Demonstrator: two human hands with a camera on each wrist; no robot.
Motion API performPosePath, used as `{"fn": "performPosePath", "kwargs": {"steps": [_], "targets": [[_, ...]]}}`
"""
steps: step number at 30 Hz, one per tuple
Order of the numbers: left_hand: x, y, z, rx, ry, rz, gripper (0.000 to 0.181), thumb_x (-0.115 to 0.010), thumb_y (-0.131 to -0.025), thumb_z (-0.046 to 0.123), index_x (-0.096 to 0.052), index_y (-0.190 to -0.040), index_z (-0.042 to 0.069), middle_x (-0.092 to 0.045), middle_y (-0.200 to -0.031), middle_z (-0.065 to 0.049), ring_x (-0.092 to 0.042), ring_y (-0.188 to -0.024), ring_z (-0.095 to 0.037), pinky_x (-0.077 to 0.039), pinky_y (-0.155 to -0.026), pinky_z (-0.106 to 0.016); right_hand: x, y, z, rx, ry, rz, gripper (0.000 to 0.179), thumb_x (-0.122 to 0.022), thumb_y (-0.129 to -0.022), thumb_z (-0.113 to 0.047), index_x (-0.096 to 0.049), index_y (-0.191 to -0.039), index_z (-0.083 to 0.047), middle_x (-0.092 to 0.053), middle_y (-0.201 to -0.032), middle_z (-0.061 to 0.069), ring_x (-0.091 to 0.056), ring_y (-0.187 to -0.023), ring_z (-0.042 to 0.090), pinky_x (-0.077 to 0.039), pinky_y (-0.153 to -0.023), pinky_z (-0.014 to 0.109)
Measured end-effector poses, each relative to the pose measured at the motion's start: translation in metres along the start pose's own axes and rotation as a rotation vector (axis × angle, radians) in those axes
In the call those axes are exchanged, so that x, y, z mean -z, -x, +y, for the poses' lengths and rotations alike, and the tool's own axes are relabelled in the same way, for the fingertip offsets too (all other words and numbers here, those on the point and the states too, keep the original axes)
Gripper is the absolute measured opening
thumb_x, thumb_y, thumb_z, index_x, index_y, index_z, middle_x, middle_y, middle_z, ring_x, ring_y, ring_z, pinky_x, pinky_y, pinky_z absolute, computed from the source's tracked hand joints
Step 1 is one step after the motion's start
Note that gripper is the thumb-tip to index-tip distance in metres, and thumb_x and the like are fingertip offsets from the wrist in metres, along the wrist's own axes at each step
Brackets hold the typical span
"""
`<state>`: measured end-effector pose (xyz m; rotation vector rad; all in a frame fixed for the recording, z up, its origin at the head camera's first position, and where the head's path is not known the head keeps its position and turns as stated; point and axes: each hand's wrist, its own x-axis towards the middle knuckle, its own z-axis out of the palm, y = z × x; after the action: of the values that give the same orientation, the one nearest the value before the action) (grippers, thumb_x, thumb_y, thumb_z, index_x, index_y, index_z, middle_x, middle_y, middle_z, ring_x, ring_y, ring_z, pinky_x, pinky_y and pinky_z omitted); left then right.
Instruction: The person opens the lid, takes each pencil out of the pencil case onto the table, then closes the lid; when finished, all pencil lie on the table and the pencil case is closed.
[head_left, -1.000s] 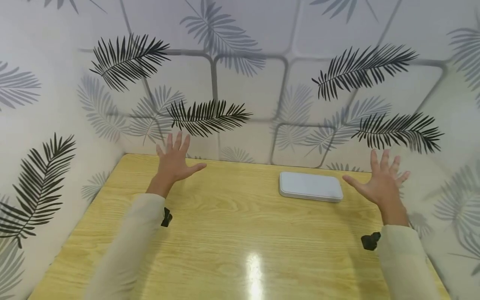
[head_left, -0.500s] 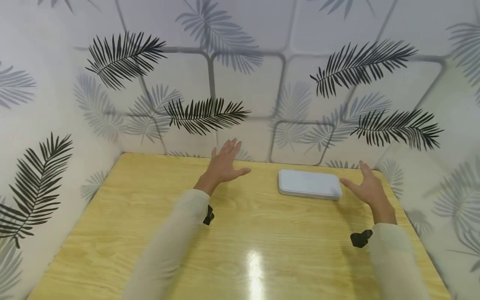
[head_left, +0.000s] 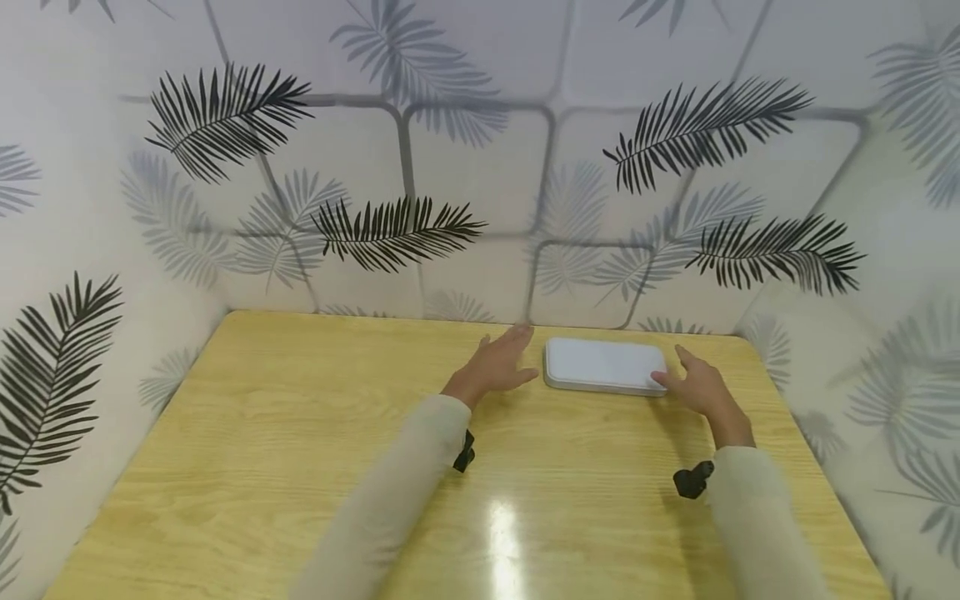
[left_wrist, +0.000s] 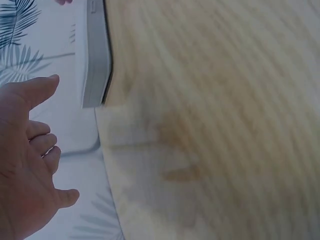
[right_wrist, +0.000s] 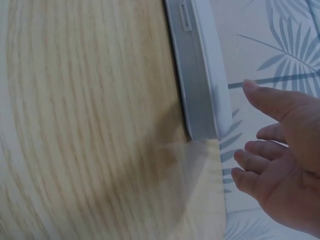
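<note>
A flat white box [head_left: 604, 365] with rounded corners lies near the table's back edge, right of the middle. Its front side [right_wrist: 192, 70] is greyer and bears a small latch-like rectangle, seen in the right wrist view. My left hand [head_left: 495, 363] is just off the box's left end, fingers extended and thumb apart. Off the right end is my right hand [head_left: 699, 385], its thumb overlapping the box's corner in the head view. In the right wrist view a gap shows between that thumb [right_wrist: 270, 100] and the box. Neither hand holds anything.
The wood-grain table [head_left: 300, 433] meets a wall [head_left: 480, 167] printed with leaves right behind the box. Black wrist cameras [head_left: 693, 480] sit by both sleeves. A bright light reflection falls on the table's front middle.
My left hand has moved right, from the table's back left to the box's left end. My right hand has come left and lower to the right end. The box stays in place.
</note>
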<state>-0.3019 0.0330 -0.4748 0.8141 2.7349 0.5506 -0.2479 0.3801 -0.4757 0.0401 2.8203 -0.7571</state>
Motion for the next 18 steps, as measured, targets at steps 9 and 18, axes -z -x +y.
{"fn": "performPosePath", "kwargs": {"steps": [9, 18], "targets": [[-0.024, -0.001, 0.015, -0.027, 0.012, -0.114, 0.066, -0.047, -0.099, 0.035, -0.017, -0.153, 0.012, -0.015, -0.160, 0.000, -0.014, -0.148, -0.015, -0.010, -0.119, -0.056, -0.014, -0.002, -0.006, 0.020, 0.028, 0.004, 0.074, -0.051, -0.097, -0.036, -0.021, -0.145, 0.012, -0.029, -0.145, 0.036, -0.028, -0.133, 0.052, -0.026, -0.111, 0.060], [-0.030, 0.006, 0.019, -0.050, -0.017, -0.118, 0.065, -0.046, -0.098, 0.036, -0.020, -0.153, 0.013, -0.014, -0.160, 0.000, -0.013, -0.148, -0.016, -0.015, -0.119, -0.054, -0.016, 0.000, -0.013, -0.014, 0.080, 0.001, 0.067, -0.051, -0.098, -0.028, -0.025, -0.142, 0.014, -0.028, -0.143, 0.038, -0.027, -0.133, 0.053, -0.027, -0.111, 0.059]]}}
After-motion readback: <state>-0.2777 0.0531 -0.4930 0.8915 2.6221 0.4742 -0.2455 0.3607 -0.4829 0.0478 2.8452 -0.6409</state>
